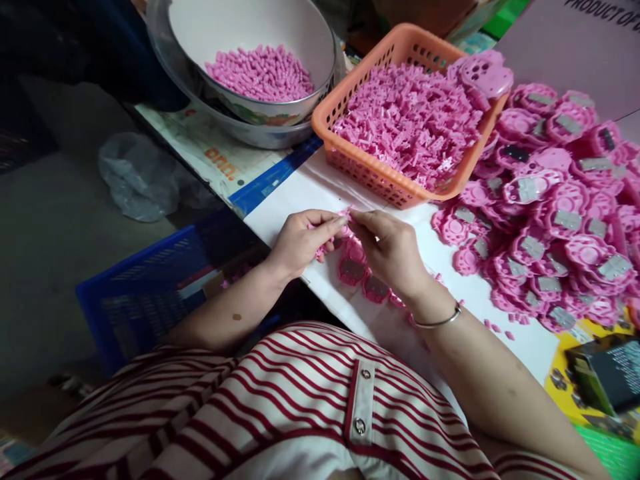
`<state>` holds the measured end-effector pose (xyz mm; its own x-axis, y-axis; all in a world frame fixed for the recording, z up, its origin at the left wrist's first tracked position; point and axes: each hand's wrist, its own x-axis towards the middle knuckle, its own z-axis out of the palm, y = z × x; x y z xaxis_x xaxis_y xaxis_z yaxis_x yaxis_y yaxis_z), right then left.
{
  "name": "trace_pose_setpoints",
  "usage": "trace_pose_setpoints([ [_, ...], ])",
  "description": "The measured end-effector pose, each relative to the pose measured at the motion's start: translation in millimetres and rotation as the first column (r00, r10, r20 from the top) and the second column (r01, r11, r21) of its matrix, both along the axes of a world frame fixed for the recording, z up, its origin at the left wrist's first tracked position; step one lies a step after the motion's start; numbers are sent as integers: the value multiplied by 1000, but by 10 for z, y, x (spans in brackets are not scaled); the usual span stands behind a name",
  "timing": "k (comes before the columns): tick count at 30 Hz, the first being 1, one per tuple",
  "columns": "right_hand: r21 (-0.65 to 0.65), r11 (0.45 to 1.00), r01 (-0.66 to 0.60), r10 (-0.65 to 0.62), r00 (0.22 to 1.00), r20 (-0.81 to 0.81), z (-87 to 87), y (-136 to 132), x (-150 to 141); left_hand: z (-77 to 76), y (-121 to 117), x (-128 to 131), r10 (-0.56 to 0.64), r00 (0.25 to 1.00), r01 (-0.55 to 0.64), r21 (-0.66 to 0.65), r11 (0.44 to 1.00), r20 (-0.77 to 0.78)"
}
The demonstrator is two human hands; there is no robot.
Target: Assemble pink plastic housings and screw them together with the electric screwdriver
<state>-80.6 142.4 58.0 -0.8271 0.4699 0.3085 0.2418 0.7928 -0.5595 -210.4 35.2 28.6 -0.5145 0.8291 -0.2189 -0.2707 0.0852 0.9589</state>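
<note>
In the head view, one orange basket point(323, 128) is holding pink clip-like parts point(410, 123), beside one white bowl point(240, 27) containing pink pegs point(263, 73); both heaps are defying counting. The bowl is nesting inside one wider basin point(270, 138). A large pile of casings point(565, 223) is crowding the right. The right hand point(393, 250) is partly hiding a row of casings point(353, 270), at least two grey plates showing. The basket is perforated plastic; the casings are glossy, rounded. One crumpled, clear bag point(137, 177) and one blue crate point(133, 287) are lying left. Above the white sheet point(285, 200), the left hand point(310, 243) and right hand are pinching one small pink piece point(347, 213) between their fingers.
</note>
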Motion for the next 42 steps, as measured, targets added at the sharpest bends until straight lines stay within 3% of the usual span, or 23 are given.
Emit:
trace_pose_setpoints([
  [2,-61,994,93,-97,994,-52,-23,64,0,-19,-31,-51,-5,967,8,11,1000,-254],
  [3,-86,987,138,-143,988,-54,-35,100,5,-29,-53,-82,-10,908,18,17,1000,-419],
  [6,-116,971,209,-209,978,13,-81,192,21,-55,-117,-170,-71,587,48,-53,997,-806],
  [8,-93,975,203,-197,978,64,-115,230,9,-72,-128,-220,-147,425,23,-152,988,-893],
  [10,-75,980,183,-177,981,78,-140,254,-27,-89,-97,-274,-176,350,-19,-195,981,-920],
  [13,-153,971,184,-180,983,38,-125,276,-66,-106,-8,-384,-117,325,-71,-148,986,-939],
  [16,-333,916,224,-246,969,-26,-14,304,30,-74,65,-459,-53,338,-55,-76,996,-940],
  [19,-530,806,264,-372,922,-105,168,348,289,55,144,-363,-70,371,81,-42,996,-926],
  [21,-615,743,264,-465,864,-191,294,384,502,198,243,-174,-161,361,231,-79,970,-919],
  [23,-632,727,269,-536,797,-278,403,418,704,355,397,94,-297,254,409,-176,895,-920],
  [25,-610,732,303,-584,740,-333,486,439,880,483,603,394,-381,118,565,-253,785,-917],
  [27,-605,716,348,-635,685,-356,540,438,1034,544,838,672,-411,-9,634,-323,703,-912],
  [29,-640,672,374,-689,631,-356,561,417,1180,528,1068,891,-415,-81,637,-367,677,-906],
  [34,-718,546,432,-793,542,-277,488,352,1524,323,1432,1133,-487,-68,584,-431,688,-871],
  [39,-766,483,423,-837,479,-264,366,334,1678,249,1447,1084,-505,-145,533,-497,684,-851],
  [42,-776,480,410,-840,471,-270,321,335,1701,285,1330,948,-468,-140,511,-469,721,-872],
])
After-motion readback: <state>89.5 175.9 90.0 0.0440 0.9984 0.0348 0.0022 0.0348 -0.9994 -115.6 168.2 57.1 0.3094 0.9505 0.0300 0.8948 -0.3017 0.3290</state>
